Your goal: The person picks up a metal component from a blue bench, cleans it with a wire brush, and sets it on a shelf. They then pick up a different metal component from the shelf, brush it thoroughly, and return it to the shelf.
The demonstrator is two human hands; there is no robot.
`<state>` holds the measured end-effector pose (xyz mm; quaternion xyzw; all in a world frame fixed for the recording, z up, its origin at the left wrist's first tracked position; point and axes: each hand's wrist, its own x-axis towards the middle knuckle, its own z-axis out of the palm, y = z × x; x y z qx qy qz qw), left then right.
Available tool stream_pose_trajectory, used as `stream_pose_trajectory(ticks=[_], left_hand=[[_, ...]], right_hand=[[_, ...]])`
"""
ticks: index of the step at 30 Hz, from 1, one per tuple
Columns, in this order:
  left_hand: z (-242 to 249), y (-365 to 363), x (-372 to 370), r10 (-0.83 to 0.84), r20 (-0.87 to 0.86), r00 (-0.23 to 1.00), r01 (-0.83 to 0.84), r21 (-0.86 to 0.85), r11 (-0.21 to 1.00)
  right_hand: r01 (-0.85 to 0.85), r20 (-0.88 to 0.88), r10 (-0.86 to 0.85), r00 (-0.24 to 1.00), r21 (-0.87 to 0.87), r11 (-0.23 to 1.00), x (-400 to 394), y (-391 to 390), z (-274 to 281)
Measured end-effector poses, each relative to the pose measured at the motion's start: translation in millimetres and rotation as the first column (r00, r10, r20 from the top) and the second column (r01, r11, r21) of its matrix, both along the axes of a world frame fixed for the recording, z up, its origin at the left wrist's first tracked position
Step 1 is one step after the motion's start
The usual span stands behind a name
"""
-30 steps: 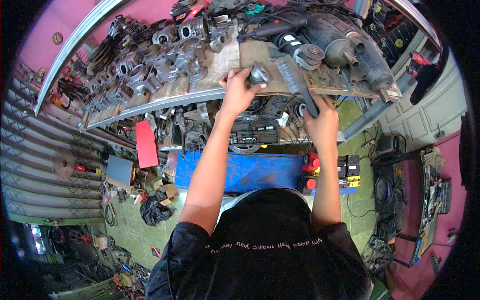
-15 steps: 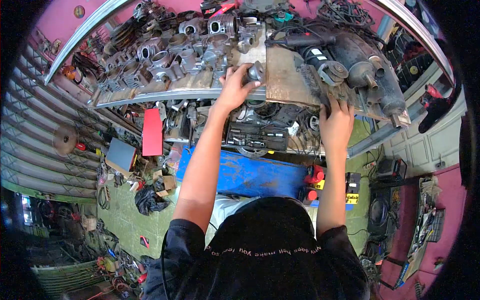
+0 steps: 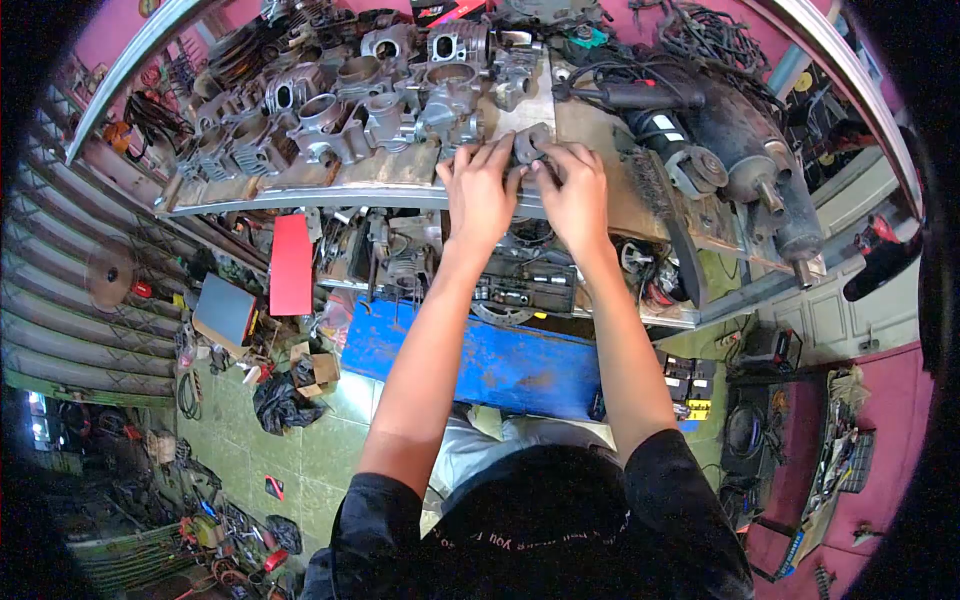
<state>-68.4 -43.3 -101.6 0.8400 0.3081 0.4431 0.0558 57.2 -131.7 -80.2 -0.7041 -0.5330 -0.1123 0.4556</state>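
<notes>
A small grey metal part with a flange and a hole (image 3: 531, 142) is held between my two hands, just over the shelf's front edge. My left hand (image 3: 482, 193) grips it from the left, fingers curled. From the other side, my right hand (image 3: 574, 188) pinches it with thumb and fingers; the fingertips partly cover it. To the right of my right hand, a dark bristled brush (image 3: 648, 182) lies on the wooden shelf (image 3: 607, 205), its long handle sticking out past the edge. Grey engine cylinders (image 3: 322, 125) stand in rows to the left of my hands.
Several dark exhaust mufflers (image 3: 745, 160) and a black angle grinder (image 3: 670, 140) lie at the right of the shelf. Below, a socket set (image 3: 535, 290) sits on a lower level above a blue bench (image 3: 470, 360). A red box (image 3: 291, 265) is at the left.
My right hand has left the brush area and moved left to the metal part, which my left hand alone held before. The view has shifted slightly.
</notes>
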Motion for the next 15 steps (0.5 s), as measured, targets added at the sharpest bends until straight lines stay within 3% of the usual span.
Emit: stream_pose_trajectory(ticks=[8, 13, 15], left_hand=[[-9.1, -2.9, 17.9, 0.177, 0.178, 0.968, -0.200, 0.119, 0.973], [-10.1, 2.8, 28.5, 0.213, 0.188, 0.959, -0.228, 0.063, 0.972], [-9.2, 0.8, 28.3, 0.184, 0.119, 0.976, -0.185, -0.004, 0.983]], right_hand=[[0.003, 0.049, -0.002, 0.999, -0.002, 1.000, -0.7, 24.2, 6.5], [-0.002, 0.039, 0.002, 0.999, -0.012, 1.000, 6.5, 47.8, 6.2], [-0.007, 0.023, 0.007, 1.000, -0.002, 1.000, 8.7, 55.9, 4.2]])
